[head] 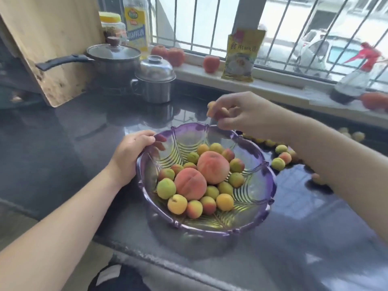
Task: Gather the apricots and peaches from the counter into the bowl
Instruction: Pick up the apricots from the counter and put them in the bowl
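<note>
A purple glass bowl (260, 198) stands on the dark counter and holds two peaches (190, 183) and several small apricots (177, 203). My left hand (130, 156) grips the bowl's left rim, thumb over the edge. My right hand (245, 114) hovers above the bowl's far rim and holds small apricots (211, 109) in its curled fingers. More loose apricots (278, 163) lie on the counter to the right of the bowl, partly hidden behind my right forearm.
A lidded saucepan (113, 57) and a steel pot (155, 80) stand at the back left beside a wooden board (52, 49). On the windowsill are tomatoes (211, 64), a yellow packet (241, 55), an oil bottle (135, 24) and a spray bottle (352, 82).
</note>
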A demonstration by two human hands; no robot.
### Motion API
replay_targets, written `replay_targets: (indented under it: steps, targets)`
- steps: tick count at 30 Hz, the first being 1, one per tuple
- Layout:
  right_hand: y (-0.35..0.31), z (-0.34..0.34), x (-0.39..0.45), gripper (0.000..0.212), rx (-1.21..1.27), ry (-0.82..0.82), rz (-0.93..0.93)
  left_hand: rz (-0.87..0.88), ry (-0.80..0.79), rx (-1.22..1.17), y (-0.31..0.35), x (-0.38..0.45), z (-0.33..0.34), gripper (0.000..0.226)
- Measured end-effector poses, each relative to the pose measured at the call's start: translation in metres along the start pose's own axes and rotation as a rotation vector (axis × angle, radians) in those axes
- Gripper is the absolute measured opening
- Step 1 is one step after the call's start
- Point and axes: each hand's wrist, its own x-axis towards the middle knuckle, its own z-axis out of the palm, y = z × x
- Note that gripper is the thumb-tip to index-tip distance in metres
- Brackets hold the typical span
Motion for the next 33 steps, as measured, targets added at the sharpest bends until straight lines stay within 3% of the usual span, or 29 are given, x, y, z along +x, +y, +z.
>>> replay_targets:
  steps: [4,6,9,16,21,25,27,29,31,33]
  targets:
    - [-0.008,0.009,-0.079,0.033,-0.343,-0.244,0.090,-0.093,0.015,-0.051,0.012,-0.007,0.006,0.042]
    - [-0.007,0.015,-0.101,0.040,-0.449,-0.285,0.116,-0.134,-0.006,-0.054,0.023,-0.015,0.010,0.049]
    - [-0.006,0.023,-0.107,0.033,-0.586,-0.292,0.063,-0.201,0.009,-0.086,0.034,-0.032,0.022,0.059]
    - [-0.007,0.043,-0.094,0.032,-0.685,-0.385,0.035,-0.211,0.160,-0.244,0.023,-0.059,0.035,0.066]
    - [-0.005,0.047,-0.085,0.031,-0.760,-0.397,0.064,-0.154,0.162,-0.235,0.020,-0.060,0.036,0.062]
    - [-0.008,0.031,-0.074,0.043,-0.689,-0.500,0.102,-0.136,0.147,-0.243,0.019,-0.059,0.035,0.059]
    - [-0.010,0.010,-0.050,0.031,-0.618,-0.381,0.113,-0.117,0.137,-0.236,0.018,-0.058,0.035,0.057]
    - [-0.001,-0.007,-0.006,0.012,-0.547,-0.142,0.077,-0.111,0.127,-0.231,0.015,-0.055,0.033,0.060]
    - [0.021,-0.010,0.050,0.020,-0.480,0.048,0.076,-0.104,0.114,-0.226,0.012,-0.052,0.030,0.065]
    - [0.055,0.002,0.104,0.028,-0.454,0.095,0.129,-0.087,0.097,-0.227,0.009,-0.047,0.027,0.067]
